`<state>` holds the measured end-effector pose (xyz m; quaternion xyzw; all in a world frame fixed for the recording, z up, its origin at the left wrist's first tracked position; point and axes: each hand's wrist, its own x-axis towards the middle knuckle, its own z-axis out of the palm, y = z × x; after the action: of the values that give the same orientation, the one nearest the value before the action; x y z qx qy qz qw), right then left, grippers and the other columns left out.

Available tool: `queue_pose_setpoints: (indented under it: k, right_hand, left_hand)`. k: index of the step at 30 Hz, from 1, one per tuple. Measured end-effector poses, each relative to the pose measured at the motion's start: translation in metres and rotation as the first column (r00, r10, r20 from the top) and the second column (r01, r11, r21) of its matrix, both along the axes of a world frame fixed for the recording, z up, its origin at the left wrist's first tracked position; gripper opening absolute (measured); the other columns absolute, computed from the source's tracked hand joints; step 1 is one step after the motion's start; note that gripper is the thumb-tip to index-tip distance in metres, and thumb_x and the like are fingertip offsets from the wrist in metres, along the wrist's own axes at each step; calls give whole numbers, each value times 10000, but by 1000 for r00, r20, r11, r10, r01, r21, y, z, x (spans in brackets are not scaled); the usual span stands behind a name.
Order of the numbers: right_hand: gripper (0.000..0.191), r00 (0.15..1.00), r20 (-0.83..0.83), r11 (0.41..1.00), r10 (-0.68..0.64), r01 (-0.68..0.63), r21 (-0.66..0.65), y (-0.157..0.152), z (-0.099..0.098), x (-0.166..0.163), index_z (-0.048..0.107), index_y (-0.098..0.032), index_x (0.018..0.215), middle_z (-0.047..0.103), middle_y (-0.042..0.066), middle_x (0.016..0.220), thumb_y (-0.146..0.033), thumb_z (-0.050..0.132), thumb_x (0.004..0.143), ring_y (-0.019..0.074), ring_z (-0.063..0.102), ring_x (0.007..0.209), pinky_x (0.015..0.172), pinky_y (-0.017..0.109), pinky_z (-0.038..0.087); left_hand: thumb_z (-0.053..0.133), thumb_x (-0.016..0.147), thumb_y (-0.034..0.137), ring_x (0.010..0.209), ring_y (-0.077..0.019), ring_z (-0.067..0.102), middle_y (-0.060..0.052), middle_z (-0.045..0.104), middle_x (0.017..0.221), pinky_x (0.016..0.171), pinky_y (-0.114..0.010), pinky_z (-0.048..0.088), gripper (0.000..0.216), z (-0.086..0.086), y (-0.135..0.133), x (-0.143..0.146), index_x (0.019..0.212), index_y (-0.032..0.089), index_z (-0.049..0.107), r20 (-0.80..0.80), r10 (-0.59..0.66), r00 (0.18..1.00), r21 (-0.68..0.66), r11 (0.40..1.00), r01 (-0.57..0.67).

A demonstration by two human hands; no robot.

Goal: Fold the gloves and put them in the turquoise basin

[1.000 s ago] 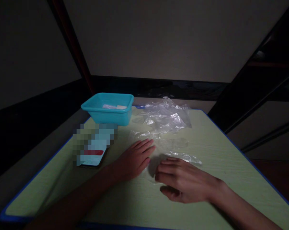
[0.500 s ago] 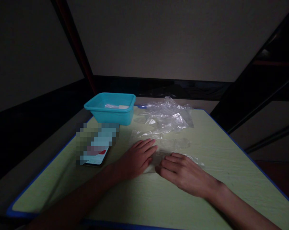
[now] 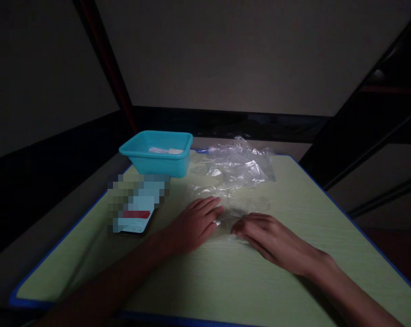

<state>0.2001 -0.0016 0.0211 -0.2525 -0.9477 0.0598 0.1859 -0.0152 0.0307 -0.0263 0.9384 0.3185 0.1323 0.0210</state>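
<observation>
Clear creased plastic film [image 3: 241, 203]: spread midway on pale-green, blue-edged rectangular tabletop [image 3: 314, 200], right edge well apart | long axis apparently crosswise, pointing undeterminable | touched by flattened left hand [image 3: 196, 225]; right hand [image 3: 271, 240] curled at film, pinch cannot be told

The right hand [image 3: 275, 240] now sits farther forward on the bench [image 3: 205, 286] and a little farther right. Its thumb, spread away a second ago, is drawn in, and its fingers [image 3: 251, 223] bunch with tips down at the clear plastic [image 3: 230, 215]. The plastic's near edge lies farther forward; the shiny strip beyond the knuckles no longer shows.
</observation>
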Motion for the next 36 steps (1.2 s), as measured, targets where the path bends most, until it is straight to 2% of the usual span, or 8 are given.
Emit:
queue_pose_setpoints:
  k: [6,12,15,18,22,29,33,36]
  right_hand:
    - [284,993,112,998,39,-44,39,2,-1,-4,605,-140,830,604,65,789,-48,343,893,164,554,721,681,307,490]
    - [172,989,148,1000,10,-10,-1,1,-3,0,612,-102,965,609,101,910,-216,548,853,217,587,856,792,385,517]
    - [205,991,132,1000,18,-15,-27,2,-2,3,588,-111,1052,599,110,1038,-127,509,863,208,575,977,838,350,513]
    - [227,997,83,999,-2,5,-36,4,1,7,611,-124,985,596,108,1065,-73,408,897,181,591,949,800,316,523]
    - [293,999,17,997,-39,40,-69,6,6,13,637,-139,847,619,93,965,-145,361,943,163,618,821,699,308,527]
    - [168,984,-178,961,19,-67,-267,3,19,21,674,-162,776,635,87,1043,-218,549,874,185,583,973,839,364,478]
    - [228,933,-359,890,30,-189,-415,-1,27,23,639,-161,650,658,74,954,-271,595,844,146,622,816,724,324,500]
    - [264,884,-466,881,-29,-198,-430,0,28,24,615,-167,630,661,61,874,-309,583,851,135,624,737,650,300,502]
  left_hand:
    - [370,931,211,1317,-239,320,-155,403,1403,1067,-414,288,385,1,1,0,1291,90,434,-18,-3,1000,-10,1000,3]
    - [354,934,214,1322,-229,318,-147,406,1404,1069,-418,293,363,2,0,0,1267,107,449,17,-7,1000,-32,999,7]
    - [349,934,217,1321,-234,317,-152,393,1411,1069,-432,293,358,2,0,0,1258,110,455,18,-5,1000,-37,999,6]
    - [372,923,210,1317,-247,320,-161,388,1411,1066,-438,295,356,2,0,0,1250,106,466,4,-4,1000,-35,999,4]
    - [387,916,203,1312,-246,325,-154,412,1395,1063,-433,302,369,2,1,1,1265,105,457,17,-7,1000,-21,1000,8]
    - [402,913,205,1329,-246,298,-148,384,1417,1072,-431,284,382,3,-1,1,1280,109,450,8,-4,1000,-57,998,5]
    - [388,911,192,1337,-241,284,-148,377,1421,1083,-432,263,384,5,0,0,1280,108,451,-6,-9,1000,-73,997,8]
    - [396,902,202,1332,-234,295,-138,382,1421,1080,-433,270,394,7,0,0,1287,130,440,2,2,1000,-89,996,-2]
